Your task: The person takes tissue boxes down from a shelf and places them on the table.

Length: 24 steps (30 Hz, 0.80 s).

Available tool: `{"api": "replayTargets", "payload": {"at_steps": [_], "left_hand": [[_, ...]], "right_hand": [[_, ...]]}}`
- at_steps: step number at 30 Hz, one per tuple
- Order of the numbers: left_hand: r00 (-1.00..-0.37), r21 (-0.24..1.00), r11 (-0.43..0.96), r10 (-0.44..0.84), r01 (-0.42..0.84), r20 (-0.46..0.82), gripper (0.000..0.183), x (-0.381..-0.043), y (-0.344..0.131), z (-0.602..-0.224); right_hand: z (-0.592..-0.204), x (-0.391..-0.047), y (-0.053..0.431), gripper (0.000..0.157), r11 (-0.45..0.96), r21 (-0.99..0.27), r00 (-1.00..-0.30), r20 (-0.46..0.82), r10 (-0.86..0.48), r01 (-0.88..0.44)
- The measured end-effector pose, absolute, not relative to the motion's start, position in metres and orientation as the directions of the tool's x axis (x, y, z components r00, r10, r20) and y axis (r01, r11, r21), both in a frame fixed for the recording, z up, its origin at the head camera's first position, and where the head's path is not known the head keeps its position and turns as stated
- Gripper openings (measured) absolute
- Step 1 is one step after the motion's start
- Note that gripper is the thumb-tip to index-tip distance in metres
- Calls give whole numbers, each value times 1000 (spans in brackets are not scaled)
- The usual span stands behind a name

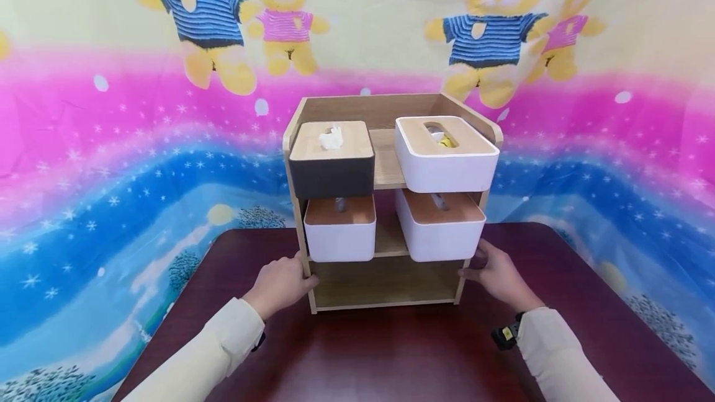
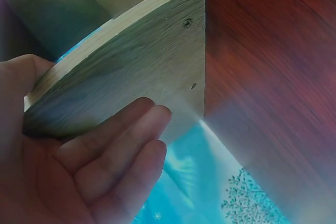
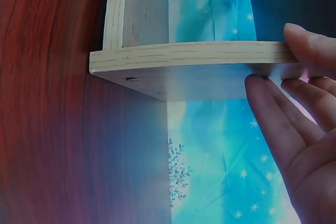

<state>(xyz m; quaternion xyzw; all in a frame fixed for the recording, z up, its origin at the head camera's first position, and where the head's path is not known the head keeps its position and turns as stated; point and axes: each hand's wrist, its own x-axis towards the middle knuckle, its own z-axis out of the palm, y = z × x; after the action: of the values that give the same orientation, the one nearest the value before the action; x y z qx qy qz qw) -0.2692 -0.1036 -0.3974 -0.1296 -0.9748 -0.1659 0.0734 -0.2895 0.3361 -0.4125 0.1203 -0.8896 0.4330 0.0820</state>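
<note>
A small wooden shelf [image 1: 385,287] with three levels stands on the dark red table. My left hand [image 1: 282,284] grips its left side panel low down, thumb at the front edge and fingers along the outer face. On the opposite side my right hand [image 1: 499,275] holds the right side panel, thumb inside and fingertips against the outside. Up close, the left wrist view shows the left panel [image 2: 121,72] with screw heads near its bottom; the right wrist view shows the right panel's front edge [image 3: 184,53] between thumb and fingers.
On the top level sit a black tissue box [image 1: 333,177] with a tissue sticking out and a white box [image 1: 449,172] with a wooden lid. Two white boxes with brown lids, left [image 1: 341,242] and right [image 1: 447,241], jut from the middle level. A printed cloth [image 1: 363,79] hangs behind the table [image 1: 380,358].
</note>
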Motion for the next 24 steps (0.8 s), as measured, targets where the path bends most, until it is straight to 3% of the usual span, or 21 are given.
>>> {"api": "replayTargets", "payload": {"at_steps": [16,24], "left_hand": [[-966,341,907,200,247,167,24,-281,-123,-398],[-961,299,922,194,247,197,24,-272,-123,-400]], "right_hand": [[-411,-295,317,79,579,-773,-966,215,-141,-257],[-410,-293,317,76,609,-752,-968,212,-137,-251]]}}
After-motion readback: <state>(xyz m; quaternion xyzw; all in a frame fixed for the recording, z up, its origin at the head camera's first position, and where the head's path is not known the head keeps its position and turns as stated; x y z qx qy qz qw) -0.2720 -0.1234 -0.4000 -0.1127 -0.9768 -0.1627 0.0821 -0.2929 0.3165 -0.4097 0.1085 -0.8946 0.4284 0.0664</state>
